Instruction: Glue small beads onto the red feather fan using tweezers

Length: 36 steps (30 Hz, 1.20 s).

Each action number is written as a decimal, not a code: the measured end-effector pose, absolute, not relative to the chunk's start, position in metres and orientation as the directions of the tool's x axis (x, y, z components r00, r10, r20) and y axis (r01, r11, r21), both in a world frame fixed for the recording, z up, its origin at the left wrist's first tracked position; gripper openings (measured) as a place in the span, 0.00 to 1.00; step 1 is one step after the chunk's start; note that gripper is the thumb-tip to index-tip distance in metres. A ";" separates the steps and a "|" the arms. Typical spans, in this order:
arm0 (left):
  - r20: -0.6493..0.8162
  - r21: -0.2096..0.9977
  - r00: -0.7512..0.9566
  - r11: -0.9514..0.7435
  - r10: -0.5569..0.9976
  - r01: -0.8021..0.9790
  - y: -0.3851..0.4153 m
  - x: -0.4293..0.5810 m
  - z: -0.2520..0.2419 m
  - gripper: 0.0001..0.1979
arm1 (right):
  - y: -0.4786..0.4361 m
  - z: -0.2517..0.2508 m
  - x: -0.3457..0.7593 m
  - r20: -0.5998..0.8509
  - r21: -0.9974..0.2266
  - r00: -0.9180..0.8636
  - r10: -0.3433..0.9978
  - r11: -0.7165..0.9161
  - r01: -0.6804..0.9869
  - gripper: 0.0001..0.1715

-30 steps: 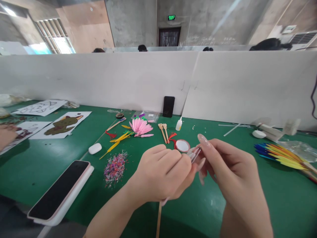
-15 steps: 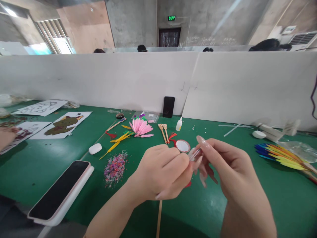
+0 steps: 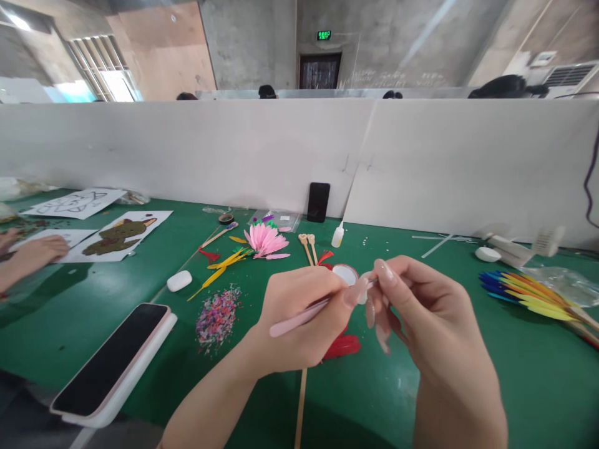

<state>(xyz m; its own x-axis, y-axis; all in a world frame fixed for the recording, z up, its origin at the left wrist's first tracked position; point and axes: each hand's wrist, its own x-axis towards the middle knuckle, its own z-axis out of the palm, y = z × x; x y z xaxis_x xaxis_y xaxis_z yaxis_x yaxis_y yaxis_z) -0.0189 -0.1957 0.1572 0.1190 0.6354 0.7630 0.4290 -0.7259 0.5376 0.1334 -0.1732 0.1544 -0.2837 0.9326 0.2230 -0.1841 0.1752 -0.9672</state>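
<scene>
My left hand is closed round a thin pink stick, which points up and right toward my right hand. My right hand pinches something small at the stick's tip, too small to make out. Under my left hand lies a red feather, and a thin wooden stick runs down from it. A small round red-rimmed lid sits just behind my hands on the green table.
A phone lies at front left beside a pile of confetti. A pink feather flower, yellow feathers, wooden spoons and a glue bottle lie behind. Coloured feathers lie right. Another person's hand rests on paper at left.
My left hand has turned, so the pink stick now shows along it and the red feather lies uncovered beneath. The other person's hand at left has moved further onto the paper.
</scene>
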 end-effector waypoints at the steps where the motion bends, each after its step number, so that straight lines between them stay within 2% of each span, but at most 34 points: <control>1: 0.742 0.570 0.117 -0.714 0.660 0.407 -0.195 -0.019 0.158 0.16 | -0.173 0.153 0.133 0.223 -0.965 -0.279 0.934 0.171 -0.197 0.13; 6: 0.614 0.743 0.101 -0.616 0.783 0.262 -0.193 -0.019 0.159 0.19 | -0.176 0.151 0.131 0.231 -0.956 -0.270 0.935 0.166 -0.242 0.13; 10: 0.505 0.858 0.101 -0.511 0.857 0.049 -0.191 -0.018 0.155 0.19 | -0.177 0.152 0.130 0.255 -0.952 -0.259 0.932 0.194 -0.238 0.15; 15: 0.363 0.926 0.142 -0.340 0.921 -0.165 -0.188 -0.018 0.148 0.18 | -0.179 0.155 0.129 0.253 -0.962 -0.254 0.933 0.217 -0.163 0.16; 19: 0.319 0.942 0.194 -0.287 0.928 -0.175 -0.185 -0.020 0.145 0.19 | -0.181 0.156 0.129 0.246 -0.966 -0.284 0.927 0.209 -0.153 0.17; 26: 0.284 0.940 0.202 -0.230 0.937 -0.253 -0.184 -0.020 0.144 0.19 | -0.179 0.153 0.130 0.220 -0.958 -0.359 0.907 0.131 -0.255 0.16; 32: 0.321 0.927 0.194 -0.266 0.927 -0.263 -0.188 -0.020 0.146 0.18 | -0.179 0.154 0.131 0.218 -0.956 -0.339 0.915 0.131 -0.261 0.18; 36: 0.394 0.914 0.126 -0.374 0.910 -0.155 -0.190 -0.017 0.150 0.18 | -0.179 0.155 0.130 0.222 -0.959 -0.320 0.921 0.147 -0.242 0.18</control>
<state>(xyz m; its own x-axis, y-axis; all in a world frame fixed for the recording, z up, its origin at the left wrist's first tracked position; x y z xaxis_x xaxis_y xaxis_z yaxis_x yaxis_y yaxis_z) -0.0172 -0.1903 0.1497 0.1261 0.9103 0.3942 -0.1549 -0.3744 0.9142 0.1305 -0.1789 0.1548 -0.3196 0.9212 0.2219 -0.2420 0.1471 -0.9591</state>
